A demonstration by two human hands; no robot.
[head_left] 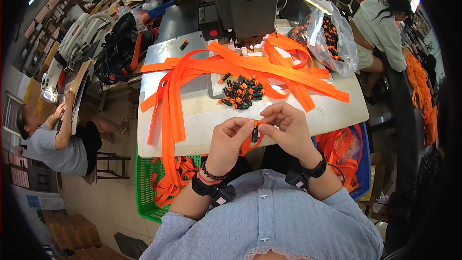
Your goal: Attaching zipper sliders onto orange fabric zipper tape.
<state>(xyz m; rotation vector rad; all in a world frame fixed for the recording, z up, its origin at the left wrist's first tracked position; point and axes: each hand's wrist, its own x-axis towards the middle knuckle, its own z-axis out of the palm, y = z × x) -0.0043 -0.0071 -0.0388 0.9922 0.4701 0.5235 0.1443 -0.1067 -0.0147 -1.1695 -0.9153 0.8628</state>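
Close to the table's near edge, my left hand (230, 142) and my right hand (288, 127) meet with their fingertips pinched together. Between them hangs a small black zipper pull (254, 136) with an orange cord end, its top gripped by both hands. A short orange strip (248, 148) shows below the left fingers; where it joins the pull is hidden. Just beyond my hands lies a loose pile of black-and-orange zipper pulls (242, 94). Long, flat orange zipper tapes (226, 62) cross the table behind the pile, some drooping over its near left edge.
A sewing machine head (245, 12) stands over the table's far side. At the far right sits a clear bag (337, 43) of more pulls. A green basket (144, 190) and a blue bin (365, 166) hold orange strips below. People work at left (70, 137) and right (382, 31).
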